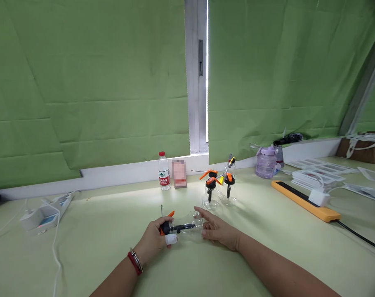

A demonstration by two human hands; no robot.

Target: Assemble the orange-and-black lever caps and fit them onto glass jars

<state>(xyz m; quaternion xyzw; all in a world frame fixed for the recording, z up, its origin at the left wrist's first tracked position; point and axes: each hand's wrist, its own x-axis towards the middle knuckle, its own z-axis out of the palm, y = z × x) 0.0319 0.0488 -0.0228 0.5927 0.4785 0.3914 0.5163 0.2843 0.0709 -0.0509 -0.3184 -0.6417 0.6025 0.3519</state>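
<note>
A clear bottle (187, 231) lies on its side between my hands, with a dark pump tube inside it and an orange-and-black pump top from which a thin metal rod sticks up. My left hand (156, 236) is closed around the top and neck; one of its fingers has a white wrap. At the other end, my right hand (216, 231) has its fingers and thumb about the bottle's base. Beyond it stand several similar clear bottles (210, 202) with orange-and-black tops.
A red-capped water bottle (164, 175) and a blurred-out card (179, 173) stand at the back. Power strips lie left (53, 214) and right (305, 201), with cables. Further right are a purple jug (265, 163), stacked papers (315, 177) and a brown bag (365, 149).
</note>
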